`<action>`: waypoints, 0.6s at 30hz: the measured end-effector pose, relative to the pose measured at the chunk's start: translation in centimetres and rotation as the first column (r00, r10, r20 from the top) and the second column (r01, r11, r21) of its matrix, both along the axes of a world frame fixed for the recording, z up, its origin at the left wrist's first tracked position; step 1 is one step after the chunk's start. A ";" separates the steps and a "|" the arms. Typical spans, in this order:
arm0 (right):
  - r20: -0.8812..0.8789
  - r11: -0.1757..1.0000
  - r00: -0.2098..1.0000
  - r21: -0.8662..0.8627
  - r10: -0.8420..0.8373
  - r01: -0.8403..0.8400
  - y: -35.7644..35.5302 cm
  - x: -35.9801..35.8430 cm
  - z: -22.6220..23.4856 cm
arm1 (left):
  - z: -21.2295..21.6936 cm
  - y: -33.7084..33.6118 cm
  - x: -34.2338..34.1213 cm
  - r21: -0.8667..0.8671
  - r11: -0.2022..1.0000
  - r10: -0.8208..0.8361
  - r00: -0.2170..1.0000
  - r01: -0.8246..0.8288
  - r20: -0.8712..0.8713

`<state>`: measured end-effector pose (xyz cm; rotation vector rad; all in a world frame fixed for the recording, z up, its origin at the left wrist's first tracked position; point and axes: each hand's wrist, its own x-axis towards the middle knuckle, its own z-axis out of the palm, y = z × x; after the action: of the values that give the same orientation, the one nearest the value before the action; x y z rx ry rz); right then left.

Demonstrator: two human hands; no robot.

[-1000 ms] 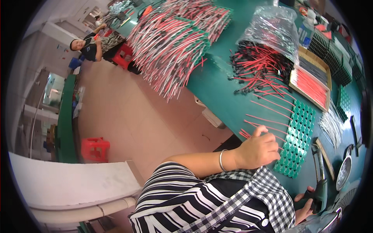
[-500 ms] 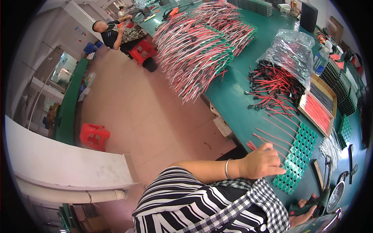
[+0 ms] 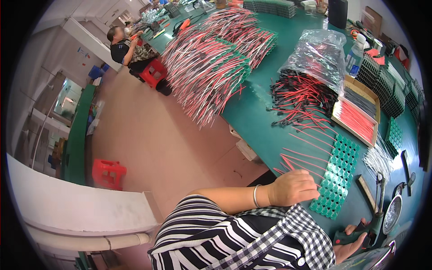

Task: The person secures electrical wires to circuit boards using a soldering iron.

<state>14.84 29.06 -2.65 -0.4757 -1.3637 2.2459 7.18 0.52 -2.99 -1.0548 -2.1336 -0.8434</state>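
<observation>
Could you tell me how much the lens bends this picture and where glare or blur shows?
Head view: strong fisheye, the green table edge curves and the corners go black; glare glints off the clear plastic bag; the left hand looks sharp, while the right hand sits cramped and distorted near the rim.

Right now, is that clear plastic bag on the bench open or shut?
Open: the bag gapes at its lower end, and red and black wires spill out onto the green bench.

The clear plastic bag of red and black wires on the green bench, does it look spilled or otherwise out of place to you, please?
Yes. The clear plastic bag lies open on the green bench, and red and black wires fan out loosely from its mouth toward the strip of green boards.
</observation>
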 end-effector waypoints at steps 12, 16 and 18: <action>-0.002 0.999 0.999 0.006 0.037 -0.037 0.1 0.3 0.2 | -0.1 0.5 0.9 -0.021 0.994 0.107 0.993 -0.106 0.052; 0.011 1.000 1.000 0.005 0.003 -0.004 0.0 1.0 0.5 | 0.7 0.7 1.0 -0.001 0.996 0.094 0.995 -0.094 0.036; 0.035 0.996 0.999 -0.086 -0.006 0.009 0.0 1.3 0.4 | 1.0 0.4 0.7 0.021 1.000 0.015 0.995 -0.017 0.099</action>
<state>16.18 29.02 -2.26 -0.5507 -1.2837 2.3078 7.90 0.96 -1.96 -1.0024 -2.2063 -0.9267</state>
